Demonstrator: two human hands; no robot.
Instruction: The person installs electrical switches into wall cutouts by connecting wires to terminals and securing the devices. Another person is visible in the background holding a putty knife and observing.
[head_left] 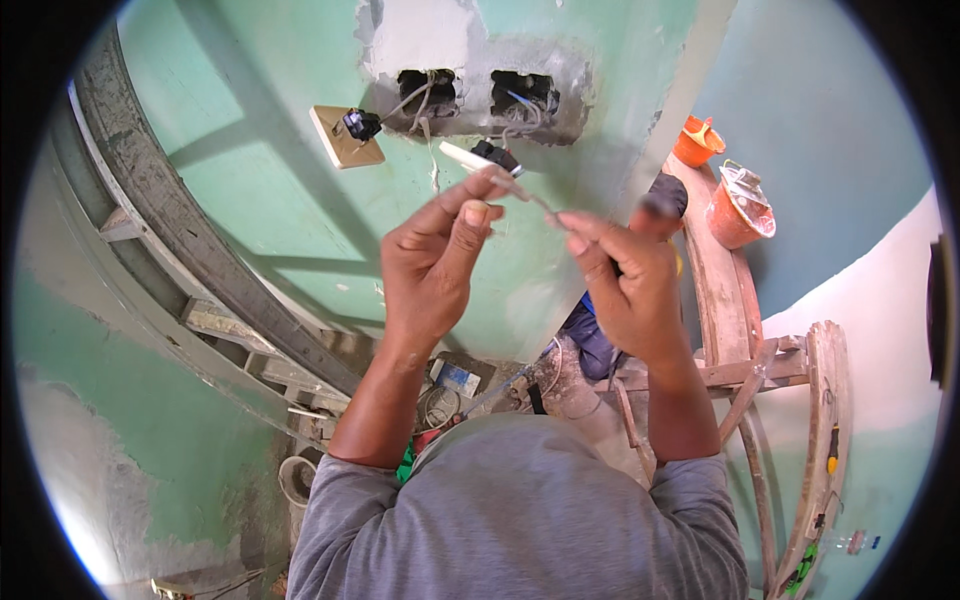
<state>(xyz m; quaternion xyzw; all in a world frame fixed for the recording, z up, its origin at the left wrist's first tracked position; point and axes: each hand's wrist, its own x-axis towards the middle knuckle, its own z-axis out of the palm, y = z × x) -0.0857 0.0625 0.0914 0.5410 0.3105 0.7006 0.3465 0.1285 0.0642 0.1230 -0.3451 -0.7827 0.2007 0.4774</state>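
Observation:
Both of my hands are raised in front of a green wall. My left hand (435, 255) has its thumb and forefinger closed at one end of a thin greyish strand (541, 203), blurred and wire-like. At the strand's other end, the fingertips of my right hand (632, 285) pinch it. Just beyond my left fingertips, a pale faceplate (465, 157) with a black back hangs tilted. Further left dangles a beige faceplate (345, 145) with a black socket body (361, 124). Wires run from them to the left wall cavity (440, 95) and the right wall cavity (527, 92).
On the left, a long metal ladder-like frame (215, 270) leans. A wooden plank (722, 300) at right carries an orange bucket (697, 145) and a paint-smeared bucket (738, 215). Someone in blue trousers (590, 340) is below, partly hidden. A yellow-handled tool (833, 462) lies along the trestle.

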